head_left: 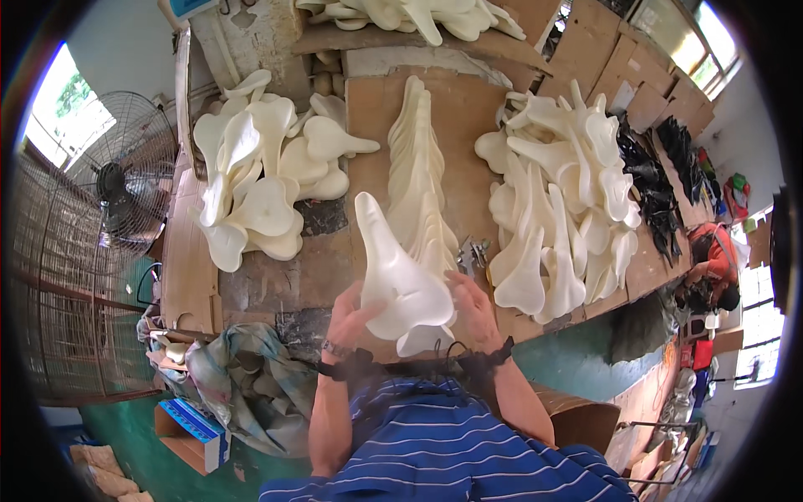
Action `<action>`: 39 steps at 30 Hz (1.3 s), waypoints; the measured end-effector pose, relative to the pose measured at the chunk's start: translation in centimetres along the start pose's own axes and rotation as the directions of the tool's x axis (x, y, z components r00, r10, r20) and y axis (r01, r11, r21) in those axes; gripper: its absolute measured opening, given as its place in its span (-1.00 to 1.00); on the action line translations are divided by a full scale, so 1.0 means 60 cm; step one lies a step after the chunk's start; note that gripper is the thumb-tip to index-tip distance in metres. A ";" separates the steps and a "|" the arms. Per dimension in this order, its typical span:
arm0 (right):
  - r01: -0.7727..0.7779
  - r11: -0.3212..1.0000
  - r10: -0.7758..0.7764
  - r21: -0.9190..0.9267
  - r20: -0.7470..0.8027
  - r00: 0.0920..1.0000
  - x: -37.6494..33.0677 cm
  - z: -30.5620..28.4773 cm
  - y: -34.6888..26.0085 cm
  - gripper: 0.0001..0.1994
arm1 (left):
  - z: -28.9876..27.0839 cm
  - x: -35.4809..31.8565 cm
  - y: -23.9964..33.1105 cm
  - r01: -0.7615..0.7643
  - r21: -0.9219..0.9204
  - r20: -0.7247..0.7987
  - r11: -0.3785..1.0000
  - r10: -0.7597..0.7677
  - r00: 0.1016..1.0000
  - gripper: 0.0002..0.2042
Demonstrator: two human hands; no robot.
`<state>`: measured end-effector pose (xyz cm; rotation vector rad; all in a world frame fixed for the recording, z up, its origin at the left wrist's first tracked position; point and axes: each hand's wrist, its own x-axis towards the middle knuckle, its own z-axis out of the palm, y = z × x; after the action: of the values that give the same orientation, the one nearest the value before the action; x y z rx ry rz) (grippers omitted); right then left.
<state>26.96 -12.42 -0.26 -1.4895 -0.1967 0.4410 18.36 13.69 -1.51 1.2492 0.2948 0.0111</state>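
Observation:
A cream-white bicycle saddle shell point(403, 289) is held between my two hands, nose pointing away from me and tilted to the left. My left hand point(351, 316) grips its left rear flank, fingers curled onto the edge. At the right rear edge, my right hand point(474, 308) closes in with its fingertips against the shell; part of the grip is hidden. Another shell point(424, 340) shows just underneath it. Behind the held piece runs a long row of nested saddle shells point(413, 159), stretching away over the cardboard-covered table point(368, 109).
Loose heaps of saddle shells lie at the left point(268, 167) and right point(552, 201). Small metal pieces point(475, 251) sit beside the row. Black sheeting point(648, 180) hangs at far right. A caged fan point(113, 180) stands left. Another person point(713, 259) is at far right.

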 end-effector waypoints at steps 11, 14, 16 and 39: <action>0.063 0.883 -0.027 -0.466 0.084 0.996 0.087 0.084 -0.041 -0.52 | -0.074 0.092 0.069 0.020 0.349 -0.002 0.937 -0.021 1.000 -0.50; 0.093 0.882 -0.075 -0.461 0.057 0.996 0.127 0.103 -0.024 -0.56 | -0.106 0.122 0.103 -0.038 0.424 0.001 0.905 0.042 0.999 -0.47; 0.113 0.872 -0.101 -0.476 0.050 0.994 0.150 0.115 -0.039 -0.57 | -0.128 0.151 0.119 -0.038 0.508 0.042 0.860 0.020 0.999 -0.51; -0.194 0.743 0.071 -0.640 -0.213 0.975 0.210 0.056 0.118 -0.57 | -0.083 0.332 -0.074 0.596 0.085 0.154 0.798 -0.602 0.784 -0.30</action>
<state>35.93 -4.16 -8.77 -2.2498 -0.1061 0.3653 35.72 20.28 -11.37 1.1311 0.5336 -0.6573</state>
